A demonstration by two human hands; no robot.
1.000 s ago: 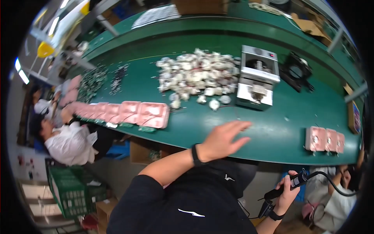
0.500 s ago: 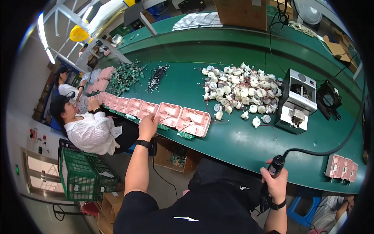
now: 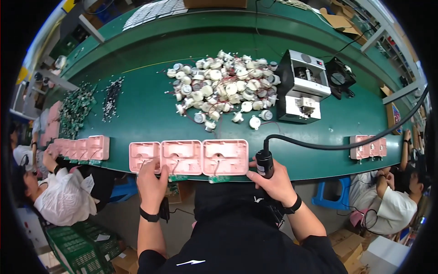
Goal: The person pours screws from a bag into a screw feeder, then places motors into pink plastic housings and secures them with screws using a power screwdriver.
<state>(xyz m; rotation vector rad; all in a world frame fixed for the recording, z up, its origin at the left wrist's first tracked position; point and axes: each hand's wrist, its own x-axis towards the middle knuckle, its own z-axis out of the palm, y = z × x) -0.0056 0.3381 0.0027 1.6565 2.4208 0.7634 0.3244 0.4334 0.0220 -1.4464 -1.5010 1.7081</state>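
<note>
Three pink plastic cases [image 3: 226, 168] stand side by side at the bench's near edge, hollow side up, with wires inside. Green circuit boards [image 3: 219, 179] stick out below their near edge. My left hand [image 3: 152, 180] grips the leftmost case [image 3: 144, 150] at its near side, its fingertips over the rim. In my right hand [image 3: 276, 182] is a black corded electric screwdriver [image 3: 264, 164], held upright. That hand's fingers are right beside the rightmost case's right wall; whether they touch it I cannot tell.
A heap of white motors [image 3: 228, 86] with red wires lies beyond the cases. A silver-black machine [image 3: 303, 86] stands to its right. The screwdriver's cable [image 3: 328, 147] arches rightward. More pink cases [image 3: 98, 148] sit left and right [image 3: 367, 147]. Co-workers [image 3: 68, 201] sit on both sides.
Three cases now stand apart from the row at left, with my left hand on the leftmost. My right hand has brought the screwdriver beside the rightmost case. The view has swung right.
</note>
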